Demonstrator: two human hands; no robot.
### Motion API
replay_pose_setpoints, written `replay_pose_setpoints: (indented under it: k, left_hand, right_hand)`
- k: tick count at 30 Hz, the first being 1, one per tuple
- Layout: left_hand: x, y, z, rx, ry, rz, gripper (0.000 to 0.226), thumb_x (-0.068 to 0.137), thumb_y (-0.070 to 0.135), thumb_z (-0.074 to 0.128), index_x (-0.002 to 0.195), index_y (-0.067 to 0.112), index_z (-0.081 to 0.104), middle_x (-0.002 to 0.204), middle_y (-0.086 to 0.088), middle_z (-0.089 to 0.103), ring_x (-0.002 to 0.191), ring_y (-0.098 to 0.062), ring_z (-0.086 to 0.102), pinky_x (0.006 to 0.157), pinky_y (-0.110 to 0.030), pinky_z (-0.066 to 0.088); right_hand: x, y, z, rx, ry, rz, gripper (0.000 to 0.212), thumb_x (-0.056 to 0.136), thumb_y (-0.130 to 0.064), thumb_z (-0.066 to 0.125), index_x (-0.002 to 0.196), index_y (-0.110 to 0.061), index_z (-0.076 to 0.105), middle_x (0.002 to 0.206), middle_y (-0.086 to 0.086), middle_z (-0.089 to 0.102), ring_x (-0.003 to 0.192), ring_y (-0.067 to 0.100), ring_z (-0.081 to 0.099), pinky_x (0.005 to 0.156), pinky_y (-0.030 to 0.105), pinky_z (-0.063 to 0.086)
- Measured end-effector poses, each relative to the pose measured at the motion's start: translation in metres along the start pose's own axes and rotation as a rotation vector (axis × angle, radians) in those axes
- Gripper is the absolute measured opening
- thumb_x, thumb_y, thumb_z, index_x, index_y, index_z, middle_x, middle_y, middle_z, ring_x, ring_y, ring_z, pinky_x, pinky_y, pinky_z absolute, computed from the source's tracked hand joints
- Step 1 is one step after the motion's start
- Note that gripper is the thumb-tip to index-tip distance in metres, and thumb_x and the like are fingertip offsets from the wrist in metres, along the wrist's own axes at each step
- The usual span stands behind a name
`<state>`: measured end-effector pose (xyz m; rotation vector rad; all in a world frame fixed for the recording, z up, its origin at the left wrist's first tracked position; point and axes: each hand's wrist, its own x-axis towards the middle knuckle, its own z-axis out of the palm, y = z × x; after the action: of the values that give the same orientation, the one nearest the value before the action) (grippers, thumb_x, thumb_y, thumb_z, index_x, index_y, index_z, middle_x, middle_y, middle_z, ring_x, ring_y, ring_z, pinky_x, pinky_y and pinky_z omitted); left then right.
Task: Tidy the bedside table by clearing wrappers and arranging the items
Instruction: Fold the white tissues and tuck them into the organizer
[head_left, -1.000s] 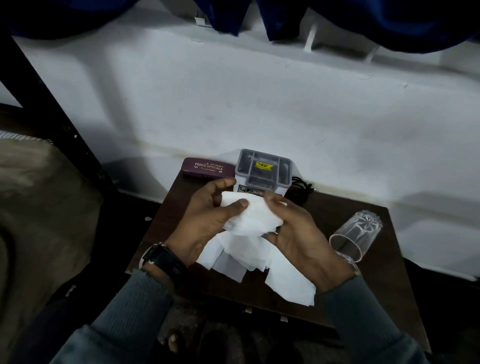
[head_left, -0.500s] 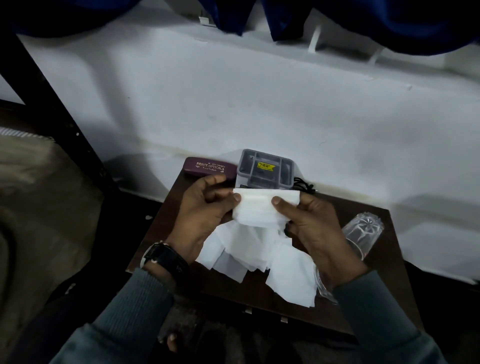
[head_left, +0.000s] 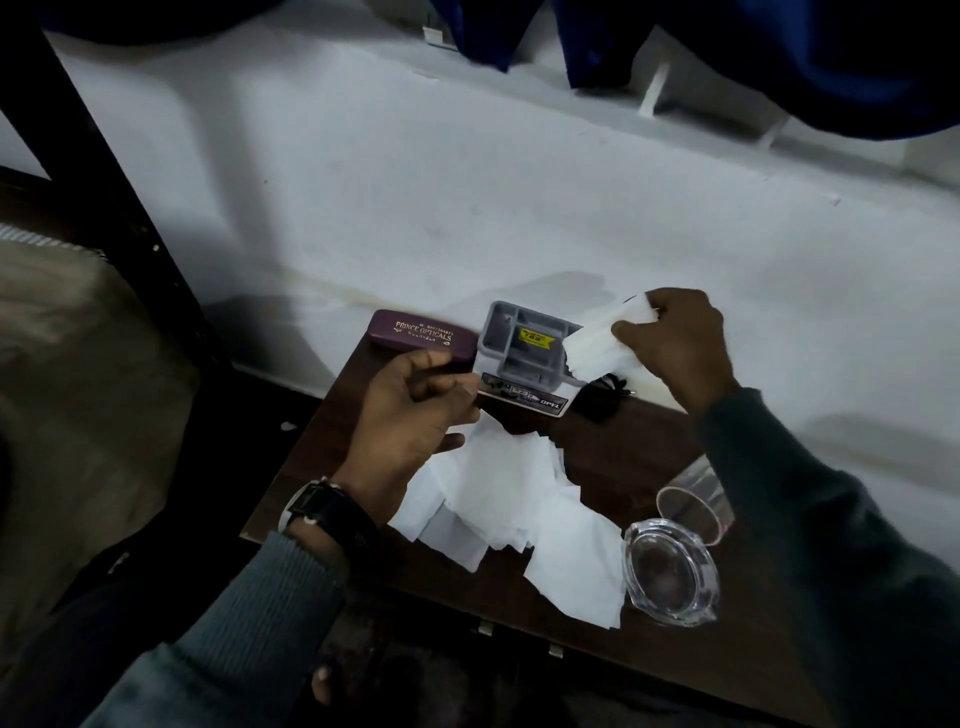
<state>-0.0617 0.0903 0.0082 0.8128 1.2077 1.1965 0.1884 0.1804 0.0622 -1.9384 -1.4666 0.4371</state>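
Observation:
My right hand (head_left: 670, 343) grips a folded white tissue (head_left: 597, 345) and holds it above the right side of a grey compartment organiser (head_left: 519, 353) at the back of the dark wooden bedside table (head_left: 597, 431). My left hand (head_left: 415, 415) hovers empty with curled, parted fingers just left of the organiser. Several loose white tissues (head_left: 519, 499) lie spread on the table in front of the hands. A maroon glasses case (head_left: 421, 335) lies at the table's back left.
A clear tumbler (head_left: 691, 499) lies on its side at the right, partly behind my right sleeve. A glass ashtray (head_left: 672, 577) sits near the front right. A black cable (head_left: 605, 395) lies behind the organiser. A white wall is behind; a bed is to the left.
Both hands held the folded tissue together before. Now my left hand has let go and my right hand has carried the tissue up and right, over the organiser.

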Motion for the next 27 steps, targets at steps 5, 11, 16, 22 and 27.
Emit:
replay_pose_setpoints:
  k: [5,11,16,22,27]
  left_hand:
    - [0.001,0.001,-0.002,0.004,0.006,-0.005,0.030,0.095,0.011,0.074,0.120,0.020,0.060,0.098,0.007,0.082,0.078,-0.013,0.079,0.068,-0.032,0.063]
    - [0.003,0.002,-0.004,0.004,0.008,-0.012,0.032,0.095,0.012,0.074,0.122,0.020,0.060,0.098,0.006,0.082,0.080,-0.014,0.079,0.066,-0.029,0.064]
    - [0.002,0.001,-0.001,0.008,0.001,-0.020,0.030,0.095,0.014,0.075,0.121,0.021,0.061,0.098,0.006,0.082,0.076,-0.011,0.078,0.066,-0.030,0.063]
    - [0.003,0.000,0.001,0.013,0.003,-0.019,0.033,0.093,0.015,0.077,0.122,0.020,0.061,0.099,0.003,0.082,0.076,-0.011,0.078,0.063,-0.027,0.064]
    - [0.004,0.001,0.000,0.015,0.008,-0.027,0.033,0.093,0.015,0.077,0.121,0.021,0.061,0.095,0.006,0.082,0.075,-0.011,0.078,0.067,-0.031,0.064]
  right_hand:
    - [0.005,-0.007,0.014,-0.050,0.012,0.036,0.020,0.075,0.001,0.066,0.093,0.008,0.071,0.097,0.027,0.072,0.093,0.043,0.068,0.066,0.041,0.057]
    - [0.010,-0.004,0.005,-0.040,0.022,0.078,0.016,0.070,0.002,0.065,0.073,0.014,0.054,0.070,0.021,0.047,0.069,0.023,0.044,0.057,0.039,0.042]
    - [0.006,-0.007,0.011,-0.001,-0.035,0.100,0.018,0.069,0.004,0.067,0.074,0.016,0.055,0.078,0.037,0.061,0.071,0.032,0.065,0.073,0.057,0.062]
    - [0.016,-0.009,0.040,-0.048,-0.067,0.120,0.014,0.074,-0.003,0.069,0.087,0.002,0.070,0.078,0.013,0.068,0.080,0.034,0.068,0.059,0.030,0.056]
    - [0.016,0.002,0.058,-0.070,-0.097,0.134,0.005,0.077,-0.005,0.065,0.076,-0.005,0.060,0.073,0.009,0.060,0.075,0.030,0.060,0.048,0.021,0.032]
